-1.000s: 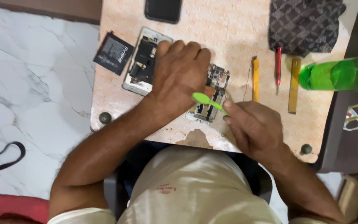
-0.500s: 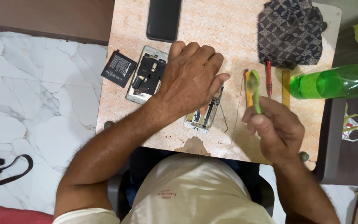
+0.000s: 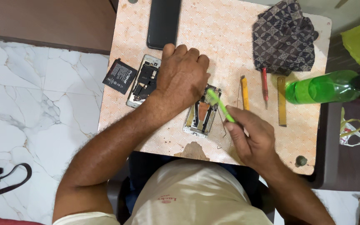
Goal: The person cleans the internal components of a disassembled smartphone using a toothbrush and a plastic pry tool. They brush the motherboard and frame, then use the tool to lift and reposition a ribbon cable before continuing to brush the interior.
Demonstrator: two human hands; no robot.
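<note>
Black strap (image 3: 5, 177) lay on the marble floor (image 3: 34, 112), far left. Black phone battery (image 3: 120, 76) hung over the left edge of the patterned surface (image 3: 226, 37). Just right of it, an opened phone body (image 3: 143, 81), insides showing; above that, a dark phone (image 3: 163, 23) lying flat. Left hand (image 3: 184, 77) spread palm-down, fingers loosely extended, pressing on the upper end of a stripped phone frame (image 3: 201, 116) at mid-surface, partly covering the opened phone body too. Right hand (image 3: 253, 139) closed around the handle of a green toothbrush (image 3: 218, 104), bristle end resting on the frame's top, close by the left hand. Further right, side by side: yellow pry tool (image 3: 245, 87), red screwdriver (image 3: 265, 85), yellow ruler-like strip (image 3: 282, 102). Above them, a crumpled dark patterned cloth (image 3: 284, 35). At the right edge, a green plastic bottle (image 3: 328, 86) on its side.
</note>
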